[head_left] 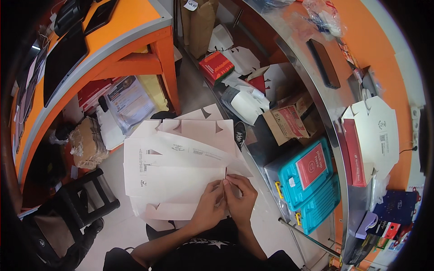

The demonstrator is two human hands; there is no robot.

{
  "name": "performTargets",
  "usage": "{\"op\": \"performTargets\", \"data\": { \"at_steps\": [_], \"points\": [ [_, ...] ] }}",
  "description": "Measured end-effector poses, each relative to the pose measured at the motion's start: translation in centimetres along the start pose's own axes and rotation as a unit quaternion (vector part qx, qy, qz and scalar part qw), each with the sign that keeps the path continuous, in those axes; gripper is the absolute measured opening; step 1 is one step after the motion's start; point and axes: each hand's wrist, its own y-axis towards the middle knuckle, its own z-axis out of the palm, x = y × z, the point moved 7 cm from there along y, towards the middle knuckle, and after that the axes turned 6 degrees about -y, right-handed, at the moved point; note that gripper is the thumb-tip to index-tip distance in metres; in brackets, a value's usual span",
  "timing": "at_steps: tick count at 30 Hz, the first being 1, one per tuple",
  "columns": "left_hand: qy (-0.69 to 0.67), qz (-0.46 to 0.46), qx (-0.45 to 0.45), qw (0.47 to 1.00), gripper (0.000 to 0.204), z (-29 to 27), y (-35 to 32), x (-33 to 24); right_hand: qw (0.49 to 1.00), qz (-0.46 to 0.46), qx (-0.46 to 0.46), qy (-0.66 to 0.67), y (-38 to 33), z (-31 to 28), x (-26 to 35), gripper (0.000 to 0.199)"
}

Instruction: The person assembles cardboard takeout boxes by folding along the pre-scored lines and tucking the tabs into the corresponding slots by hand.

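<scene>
A white cardboard box blank [181, 184] lies across my lap on top of other flat blanks [201, 128]. Its upper panel [192, 149] is folded up at a slant along a crease. At the blank's right edge, my left hand [210, 204] is closed with its fingers pinched against a small flap. My right hand [241, 194] is closed right beside it, thumb and fingers pinching the same corner. The thumbs nearly touch. What lies between the fingertips is mostly hidden.
On the right, a metal-edged counter holds a partly folded red-and-white box [355, 151] and a black phone [323, 63]. Beneath are a turquoise-lidded bin [294, 174] and a brown carton [287, 122]. An orange desk [131, 34] and a black bag [54, 235] stand left.
</scene>
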Motion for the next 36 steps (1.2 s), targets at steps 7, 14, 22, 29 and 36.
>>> {"op": "performTargets", "data": {
  "at_steps": [7, 14, 22, 29, 36],
  "points": [
    [0.145, 0.178, 0.088, 0.969, 0.023, 1.9, -1.7, -7.1, 0.938, 0.126, 0.074, 0.314, -1.0, -2.9, 0.7, 0.04],
    [0.155, 0.23, 0.162, 0.947, 0.033, 3.5, -1.3, -5.5, 0.985, -0.014, -0.097, 0.143, -1.2, -7.8, 3.5, 0.063],
    [0.262, 0.446, 0.036, 0.855, 0.048, 5.9, -2.1, -9.7, 0.982, -0.022, -0.027, 0.186, -1.0, -10.3, 2.3, 0.114],
    [-0.099, 0.382, 0.11, 0.912, 0.02, 10.5, 0.4, -17.3, 0.985, -0.032, -0.149, -0.083, -2.7, -15.7, -1.3, 0.098],
    [0.06, 0.533, 0.083, 0.84, 0.011, 16.5, 5.1, -29.2, 0.887, -0.117, -0.44, -0.08, 0.8, -36.0, 2.6, 0.05]
  ]
}}
